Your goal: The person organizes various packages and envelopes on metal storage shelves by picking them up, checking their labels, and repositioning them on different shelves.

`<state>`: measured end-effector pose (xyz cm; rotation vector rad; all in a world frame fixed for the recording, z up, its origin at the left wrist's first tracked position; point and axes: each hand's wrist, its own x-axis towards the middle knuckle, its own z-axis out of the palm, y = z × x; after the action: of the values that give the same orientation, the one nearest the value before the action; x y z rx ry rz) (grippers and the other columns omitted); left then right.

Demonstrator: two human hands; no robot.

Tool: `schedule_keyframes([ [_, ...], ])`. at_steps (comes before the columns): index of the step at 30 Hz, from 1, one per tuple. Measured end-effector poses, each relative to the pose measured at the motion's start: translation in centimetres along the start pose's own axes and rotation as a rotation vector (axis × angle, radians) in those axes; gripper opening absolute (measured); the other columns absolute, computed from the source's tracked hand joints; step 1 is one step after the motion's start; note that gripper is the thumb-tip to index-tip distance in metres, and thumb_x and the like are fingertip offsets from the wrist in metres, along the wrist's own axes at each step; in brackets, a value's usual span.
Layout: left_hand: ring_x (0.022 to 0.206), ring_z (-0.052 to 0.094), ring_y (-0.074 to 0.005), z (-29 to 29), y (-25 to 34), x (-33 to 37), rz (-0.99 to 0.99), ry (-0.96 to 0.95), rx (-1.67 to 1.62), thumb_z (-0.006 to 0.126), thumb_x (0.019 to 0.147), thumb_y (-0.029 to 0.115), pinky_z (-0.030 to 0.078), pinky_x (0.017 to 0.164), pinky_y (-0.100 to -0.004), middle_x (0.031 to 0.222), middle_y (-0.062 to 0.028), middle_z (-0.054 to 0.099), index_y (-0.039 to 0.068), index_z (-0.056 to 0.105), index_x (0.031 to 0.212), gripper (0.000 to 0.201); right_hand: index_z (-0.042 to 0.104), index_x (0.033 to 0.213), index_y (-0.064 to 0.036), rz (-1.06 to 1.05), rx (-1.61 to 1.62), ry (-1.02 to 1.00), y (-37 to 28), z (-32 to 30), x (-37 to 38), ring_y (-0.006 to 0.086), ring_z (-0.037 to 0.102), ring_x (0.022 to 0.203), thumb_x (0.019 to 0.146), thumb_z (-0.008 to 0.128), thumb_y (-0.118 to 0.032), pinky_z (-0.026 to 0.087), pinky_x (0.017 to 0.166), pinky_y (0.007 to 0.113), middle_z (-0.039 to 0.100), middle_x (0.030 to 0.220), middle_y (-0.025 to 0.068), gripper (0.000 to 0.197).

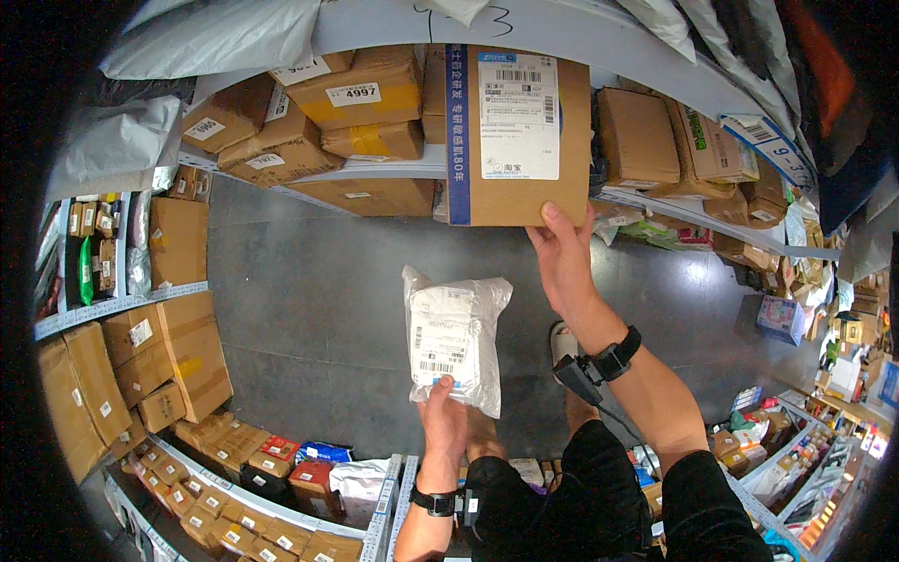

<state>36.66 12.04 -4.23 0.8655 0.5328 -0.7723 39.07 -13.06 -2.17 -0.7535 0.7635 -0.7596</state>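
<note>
My left hand [444, 421] is closed on the lower end of a parcel wrapped in clear and white plastic [478, 361]. Its thumb presses on the white shipping label, while the fingers are hidden underneath. Up at the shelf, my right hand [565, 248] grips the near edge of a large brown cardboard box [520, 201]. The thumb lies on the top face, and most fingers go out of sight beneath. A dark blue stripe runs along the box's left side, and a big white label covers its middle. The box juts out from the shelf over the floor.
Brown boxes [370, 89] crowd the shelf [403, 167] left of the large box; more cartons [637, 140] stand to its right. Grey plastic mailers [215, 42] hang over the upper shelf. Large cartons [192, 351] lean at the left. Low shelves of small boxes [225, 506] line the bottom.
</note>
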Motion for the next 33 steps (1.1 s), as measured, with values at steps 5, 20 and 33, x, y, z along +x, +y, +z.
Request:
schedule_keyframes([
  [5,0.120,0.048,-0.0238,0.0,-0.1,0.0,0.008,-0.001,-0.002,0.061,0.081,0.004,0.034,0.104,-0.0388,0.131,-0.0108,0.049,0.001,0.040,0.133,0.056,0.028,0.130,-0.0130,0.007,0.014,0.012,0.1,0.0,0.0,0.0213,0.044,0.118,0.085,0.067,-0.020,0.033,0.107,0.042,0.043,0.125,0.0084,0.060],
  [20,0.120,0.049,-0.0229,-0.4,-0.6,0.2,-0.010,-0.001,0.054,0.063,0.082,0.015,0.036,0.103,-0.0383,0.130,-0.0088,0.051,0.003,0.041,0.134,0.058,0.042,0.128,-0.0165,0.104,0.202,-0.060,-7.2,7.4,7.7,0.0297,0.043,0.116,0.081,0.069,-0.036,0.038,0.104,0.044,0.041,0.130,0.0067,0.057],
  [33,0.116,0.051,-0.0228,1.8,-1.8,1.1,-0.078,-0.004,-0.001,0.062,0.081,0.008,0.038,0.101,-0.0369,0.126,-0.0091,0.053,0.001,0.043,0.131,0.055,0.048,0.125,-0.0235,0.335,-0.237,-0.267,-8.1,5.6,11.9,0.0291,0.050,0.106,0.078,0.073,-0.036,0.043,0.097,0.038,0.042,0.130,0.0034,0.055],
])
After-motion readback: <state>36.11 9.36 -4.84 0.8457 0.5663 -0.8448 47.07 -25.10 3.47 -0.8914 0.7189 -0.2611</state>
